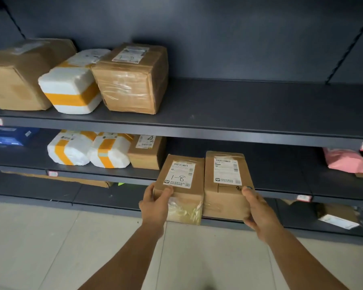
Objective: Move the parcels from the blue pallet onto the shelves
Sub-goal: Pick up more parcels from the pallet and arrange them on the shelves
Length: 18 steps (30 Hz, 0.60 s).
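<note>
Two small cardboard parcels are held side by side in front of the dark shelving. My left hand (155, 204) grips the near left corner of the left parcel (182, 197), whose white label reads "1-8". My right hand (258, 210) grips the near right corner of the right parcel (224, 197), which also carries a white label. Both parcels hover at the front edge of the middle shelf (281, 183), their far ends over it. The blue pallet is out of view.
The upper shelf (249, 105) holds two brown boxes and a white foam box (71, 91) at its left. On the middle shelf lie two foam boxes, a brown box (147, 155), a blue item at far left and a pink bag (346, 162) at right. More parcels lie on the bottom shelf.
</note>
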Motion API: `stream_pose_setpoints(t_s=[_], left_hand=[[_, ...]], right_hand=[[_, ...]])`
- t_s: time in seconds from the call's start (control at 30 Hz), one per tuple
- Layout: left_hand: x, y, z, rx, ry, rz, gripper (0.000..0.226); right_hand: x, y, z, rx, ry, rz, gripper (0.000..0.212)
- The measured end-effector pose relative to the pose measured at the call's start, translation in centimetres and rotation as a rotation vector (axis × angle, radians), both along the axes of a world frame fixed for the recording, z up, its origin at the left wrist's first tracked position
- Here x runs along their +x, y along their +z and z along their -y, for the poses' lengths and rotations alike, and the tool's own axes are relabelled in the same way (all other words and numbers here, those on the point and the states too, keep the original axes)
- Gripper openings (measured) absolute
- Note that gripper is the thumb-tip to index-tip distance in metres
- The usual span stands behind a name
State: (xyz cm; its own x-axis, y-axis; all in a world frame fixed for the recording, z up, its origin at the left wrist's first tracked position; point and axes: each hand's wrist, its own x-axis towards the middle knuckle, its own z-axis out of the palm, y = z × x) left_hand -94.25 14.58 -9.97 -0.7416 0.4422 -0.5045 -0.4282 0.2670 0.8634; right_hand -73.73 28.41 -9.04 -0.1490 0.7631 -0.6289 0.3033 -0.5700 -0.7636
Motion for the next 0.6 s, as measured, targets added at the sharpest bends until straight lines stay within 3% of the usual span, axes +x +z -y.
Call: stream_pose_setpoints(t_s=[0.2, 0.33, 0.43, 0.5, 0.6], left_hand=[[-2.8, -5.9, -6.8, 0.020, -0.002, -0.035, 0.067], [-4.7, -9.0, -10.1, 0.016, -0.032, -0.136, 0.063], [-5.7, -10.7, -11.2, -0.046, -0.157, -0.353, 0.063], [-6.0, -11.4, -11.5, -0.142, -0.282, -0.550, 0.063], [-6.8, -12.6, -11.7, -0.397, -0.423, -1.013, 0.054]], right_hand=[[-4.1, -6.2, -7.0, 0.153, 0.101, 0.105, 0.046], [-6.3, -9.2, -10.2, 0.269, 0.171, 0.165, 0.040], [-7.5, -11.3, -11.5, 0.386, 0.220, 0.179, 0.042], [-8.1, -12.5, -11.5, 0.489, 0.260, 0.191, 0.055], [-8.5, -13.8, -11.1, 0.763, 0.326, 0.441, 0.077]])
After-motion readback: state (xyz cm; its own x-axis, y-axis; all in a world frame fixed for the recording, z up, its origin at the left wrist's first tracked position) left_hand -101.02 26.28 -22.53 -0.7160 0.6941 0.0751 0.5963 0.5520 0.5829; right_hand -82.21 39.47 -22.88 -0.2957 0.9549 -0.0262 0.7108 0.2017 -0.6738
